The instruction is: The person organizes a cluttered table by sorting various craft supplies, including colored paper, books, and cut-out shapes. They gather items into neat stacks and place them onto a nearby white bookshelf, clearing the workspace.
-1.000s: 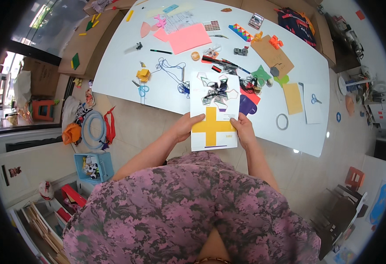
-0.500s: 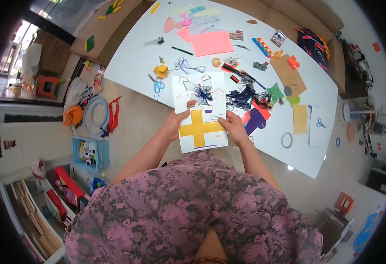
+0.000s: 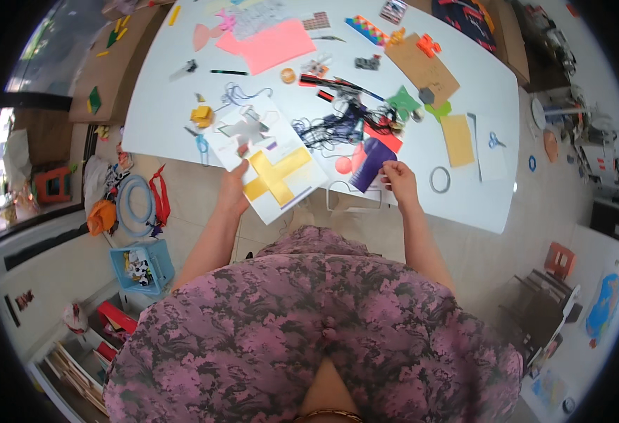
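My left hand (image 3: 236,189) grips the lower left edge of a white paper sheet (image 3: 292,202), thumb on top. The sheet is tilted and bears a yellow cross shape (image 3: 273,176); above the cross is a cut-out opening. My right hand (image 3: 401,185) pinches the right edge of a purple paper piece (image 3: 374,161) at the table's near edge. Red paper (image 3: 388,141) lies just beyond the purple piece. A tangle of dark cords (image 3: 338,127) spreads between the sheet and the red paper.
On the white table (image 3: 457,201) lie pink paper (image 3: 278,48), a brown board (image 3: 429,70), a yellow sheet (image 3: 457,139), blue scissors (image 3: 496,139), a grey ring (image 3: 440,180) and a yellow folded piece (image 3: 201,116). A blue bin (image 3: 144,268) stands on the floor at left.
My right hand has let go of the white sheet, moved right and taken hold of the purple paper. The sheet, now in my left hand alone, has shifted left and turned.
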Action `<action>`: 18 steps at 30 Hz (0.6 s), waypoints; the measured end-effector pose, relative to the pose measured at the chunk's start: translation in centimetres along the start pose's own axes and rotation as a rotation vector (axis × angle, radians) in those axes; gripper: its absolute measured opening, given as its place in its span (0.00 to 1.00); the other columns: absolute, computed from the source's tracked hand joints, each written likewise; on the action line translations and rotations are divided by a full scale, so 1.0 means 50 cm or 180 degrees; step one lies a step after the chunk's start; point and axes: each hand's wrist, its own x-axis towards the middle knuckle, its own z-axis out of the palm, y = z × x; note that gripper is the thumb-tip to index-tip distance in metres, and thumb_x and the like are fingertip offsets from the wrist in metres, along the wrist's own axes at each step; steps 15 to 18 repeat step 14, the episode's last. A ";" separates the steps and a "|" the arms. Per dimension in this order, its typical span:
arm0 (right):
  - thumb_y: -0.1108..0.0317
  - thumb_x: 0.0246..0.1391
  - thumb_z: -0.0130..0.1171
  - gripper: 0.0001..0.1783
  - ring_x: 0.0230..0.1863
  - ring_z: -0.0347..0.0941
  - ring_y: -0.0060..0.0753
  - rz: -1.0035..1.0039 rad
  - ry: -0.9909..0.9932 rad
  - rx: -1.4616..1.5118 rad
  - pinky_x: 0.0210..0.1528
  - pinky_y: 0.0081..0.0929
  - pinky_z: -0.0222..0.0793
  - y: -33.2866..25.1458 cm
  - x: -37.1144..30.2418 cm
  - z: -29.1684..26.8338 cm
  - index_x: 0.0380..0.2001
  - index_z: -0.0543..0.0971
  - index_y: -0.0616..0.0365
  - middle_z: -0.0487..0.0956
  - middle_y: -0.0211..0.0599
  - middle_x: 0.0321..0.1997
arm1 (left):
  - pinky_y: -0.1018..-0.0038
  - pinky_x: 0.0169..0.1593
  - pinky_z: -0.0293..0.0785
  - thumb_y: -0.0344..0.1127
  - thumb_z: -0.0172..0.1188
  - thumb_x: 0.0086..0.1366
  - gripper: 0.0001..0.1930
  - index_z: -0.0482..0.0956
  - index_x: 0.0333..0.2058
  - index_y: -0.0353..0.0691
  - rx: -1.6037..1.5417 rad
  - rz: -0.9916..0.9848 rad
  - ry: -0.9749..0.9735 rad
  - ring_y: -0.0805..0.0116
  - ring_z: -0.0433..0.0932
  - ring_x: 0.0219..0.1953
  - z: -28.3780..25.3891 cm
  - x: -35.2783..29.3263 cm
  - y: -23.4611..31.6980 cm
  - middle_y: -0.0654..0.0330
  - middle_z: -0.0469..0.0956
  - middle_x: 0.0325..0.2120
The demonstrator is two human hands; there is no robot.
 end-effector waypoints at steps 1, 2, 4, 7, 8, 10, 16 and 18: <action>0.65 0.52 0.53 0.09 0.26 0.71 0.18 0.0019 0.0112 -0.0079 0.25 0.16 0.64 0.005 0.006 -0.028 0.35 0.75 0.56 0.78 0.28 0.29 | 0.58 0.54 0.68 0.27 0.38 0.65 0.21 0.57 0.58 0.41 0.0019 -0.0015 0.0023 0.53 0.67 0.53 0.017 0.007 0.000 0.48 0.63 0.53; 0.65 0.52 0.53 0.09 0.26 0.71 0.18 0.0037 0.0217 -0.0160 0.26 0.16 0.64 0.011 0.011 -0.053 0.35 0.75 0.56 0.78 0.28 0.29 | 0.59 0.54 0.68 0.27 0.38 0.66 0.20 0.58 0.57 0.41 0.0184 0.0109 0.0155 0.53 0.68 0.52 0.024 0.012 -0.003 0.48 0.64 0.52; 0.65 0.51 0.54 0.09 0.25 0.71 0.19 0.0088 0.0481 -0.0210 0.24 0.17 0.64 0.025 0.027 -0.107 0.34 0.75 0.57 0.78 0.29 0.29 | 0.59 0.53 0.68 0.28 0.38 0.66 0.20 0.59 0.56 0.40 0.0185 0.0158 0.0139 0.54 0.68 0.52 0.039 0.025 -0.013 0.48 0.64 0.52; 0.65 0.49 0.56 0.10 0.24 0.71 0.20 0.0168 0.0950 -0.0077 0.23 0.17 0.64 0.057 0.059 -0.202 0.35 0.75 0.58 0.77 0.30 0.28 | 0.61 0.52 0.69 0.27 0.39 0.65 0.19 0.60 0.55 0.39 0.0289 0.0091 0.0178 0.55 0.68 0.51 0.079 0.043 -0.033 0.50 0.65 0.52; 0.64 0.49 0.57 0.12 0.26 0.71 0.19 0.0213 0.1048 -0.0171 0.24 0.18 0.64 0.065 0.073 -0.233 0.36 0.75 0.58 0.77 0.29 0.29 | 0.61 0.52 0.70 0.27 0.39 0.65 0.19 0.60 0.55 0.39 0.0420 0.0071 0.0259 0.55 0.69 0.51 0.092 0.053 -0.042 0.50 0.65 0.52; 0.62 0.48 0.59 0.15 0.27 0.71 0.20 0.0158 0.1398 -0.0348 0.24 0.20 0.65 0.072 0.101 -0.284 0.37 0.75 0.59 0.75 0.29 0.29 | 0.61 0.51 0.70 0.27 0.39 0.65 0.19 0.60 0.56 0.40 0.0518 0.0041 0.0332 0.56 0.69 0.51 0.111 0.061 -0.059 0.50 0.65 0.52; 0.61 0.45 0.61 0.20 0.35 0.75 0.33 -0.0156 0.2066 -0.1131 0.38 0.24 0.69 0.096 0.198 -0.395 0.40 0.74 0.62 0.78 0.42 0.36 | 0.62 0.54 0.67 0.27 0.41 0.65 0.20 0.59 0.56 0.40 0.0720 0.0033 0.0284 0.57 0.66 0.53 0.151 0.088 -0.114 0.51 0.62 0.53; 0.61 0.45 0.61 0.20 0.35 0.75 0.33 -0.0156 0.2066 -0.1131 0.38 0.24 0.69 0.096 0.198 -0.395 0.40 0.74 0.62 0.78 0.42 0.36 | 0.62 0.54 0.67 0.27 0.41 0.65 0.20 0.59 0.56 0.40 0.0720 0.0033 0.0284 0.57 0.66 0.53 0.151 0.088 -0.114 0.51 0.62 0.53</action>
